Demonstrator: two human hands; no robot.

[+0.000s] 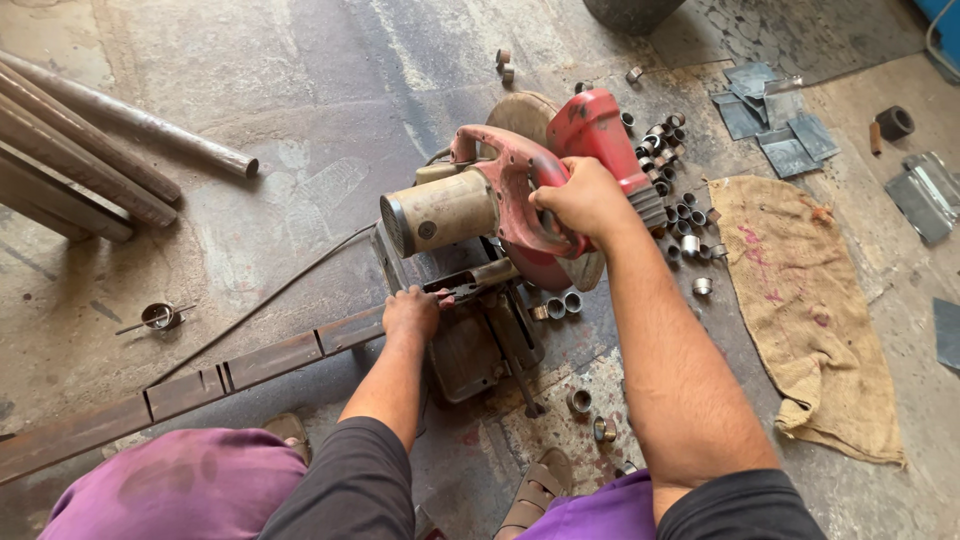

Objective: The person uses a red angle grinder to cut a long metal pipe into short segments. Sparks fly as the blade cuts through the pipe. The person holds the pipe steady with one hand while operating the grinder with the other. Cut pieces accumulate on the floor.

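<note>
Whole setup sits right on the concrete floor [300, 90], no bench. Biggest thing down there is the long flat steel bar [180, 390], running from the near left edge of the floor up into the chop saw's vise. It's got scored marks across it at intervals, and most of its length is uncut from the look of it.

The chop saw [500, 210] is red with a tan motor housing, and its head is raised, so the blade isn't in the bar right now. The person's right hand [580, 200] is clenched around the saw's red handle. The left hand [410, 312] presses down on the bar just beside the vise, fingers curled over it.

Progress-wise: a good heap of short cut pipe rings [680, 215] lies scattered to the right of the saw, with a few more nearer the person's sandals, so plenty of cutting looks done already.

Also around: a burlap sack [810, 310] toward the right edge, grey metal plates [780, 140] at the far right corner, and round pipes [90, 150] stacked along the far left.
</note>
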